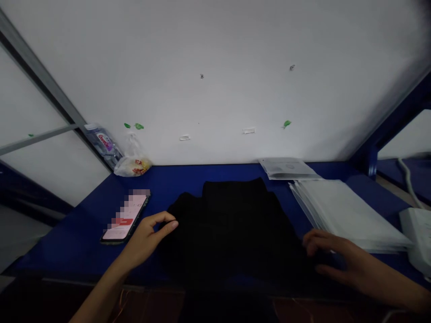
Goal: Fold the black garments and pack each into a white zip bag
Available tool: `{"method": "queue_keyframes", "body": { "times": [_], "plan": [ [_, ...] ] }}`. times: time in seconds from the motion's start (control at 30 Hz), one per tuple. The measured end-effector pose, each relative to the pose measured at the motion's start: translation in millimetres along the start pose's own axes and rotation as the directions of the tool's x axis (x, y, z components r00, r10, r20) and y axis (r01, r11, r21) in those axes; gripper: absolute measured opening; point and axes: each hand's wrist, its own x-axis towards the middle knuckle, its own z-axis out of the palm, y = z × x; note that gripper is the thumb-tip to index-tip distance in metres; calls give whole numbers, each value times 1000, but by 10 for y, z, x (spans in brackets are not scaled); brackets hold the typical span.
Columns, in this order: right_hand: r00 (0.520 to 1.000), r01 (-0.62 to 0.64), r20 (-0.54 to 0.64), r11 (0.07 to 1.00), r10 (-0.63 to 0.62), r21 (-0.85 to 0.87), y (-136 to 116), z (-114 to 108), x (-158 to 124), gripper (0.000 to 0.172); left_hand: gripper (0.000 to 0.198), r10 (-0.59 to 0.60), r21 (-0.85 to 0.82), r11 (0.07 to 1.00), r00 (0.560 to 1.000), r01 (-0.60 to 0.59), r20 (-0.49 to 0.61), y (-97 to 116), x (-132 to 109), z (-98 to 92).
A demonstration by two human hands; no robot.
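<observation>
A black folded garment [232, 229] lies on the blue table in front of me; it is too dark to tell which kind it is. At its left edge, my left hand [148, 235] has thumb and index finger closed together on the cloth. My right hand [340, 260] is by the garment's lower right side, fingers bent and thumb apart, slightly blurred. I see nothing held in it. Close to the right hand is a stack of translucent plastic bags [343, 211].
A phone [126, 217] with a lit screen lies left on the blue table [175, 177]. Behind it are a bottle [103, 143] and a knotted plastic bag [133, 166]. Another clear packet [289, 168] lies by the wall, and a white device [417, 235] stands at far right.
</observation>
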Motion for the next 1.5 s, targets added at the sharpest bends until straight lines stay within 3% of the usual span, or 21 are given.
{"method": "queue_keyframes", "body": {
  "times": [0.07,0.17,0.3,0.47,0.57,0.63,0.73,0.83,0.93,1.03,1.27,1.4,1.5],
  "plan": [
    [997,-30,-64,998,33,50,9,-25,39,12,26,-2,3,1000,999,2,-42,-6,36,34],
    [967,-115,-218,989,133,94,4,-10,191,24,28,-19,17,1000,993,22,-115,-29,79,76],
    [917,-161,-366,987,158,21,-10,166,465,27,29,-24,159,985,971,62,-236,-96,125,160],
    [834,-140,-547,932,-72,-336,-25,394,633,27,28,56,452,885,937,114,-346,-159,179,298],
    [750,-179,-619,829,-233,-530,-152,425,638,26,30,34,484,857,919,175,-393,-148,180,328],
    [728,-147,-621,819,-291,-555,-325,447,643,22,34,0,444,870,899,215,-437,-137,143,318],
    [780,46,-514,853,-356,-520,-670,558,681,21,41,-97,305,908,852,287,-515,-145,25,281],
    [863,200,-319,843,-393,-499,-987,751,749,36,44,-245,142,922,827,360,-506,-180,-121,254],
    [915,264,-147,832,-376,-487,-1150,937,832,52,43,-340,55,916,840,398,-423,-207,-215,257],
    [950,241,-67,854,-304,-461,-1162,1050,907,55,37,-362,8,919,850,395,-383,-205,-235,276],
    [965,217,-46,881,-259,-420,-1097,1105,958,55,28,-268,-22,956,847,291,-458,-63,-196,262],
    [961,210,-94,905,-261,-370,-1102,1132,962,52,23,-153,-36,987,845,157,-512,291,-171,327],
    [946,186,-228,961,-231,-203,-1099,1135,960,63,14,2,13,1000,856,6,-517,630,-126,552]
  ]
}}
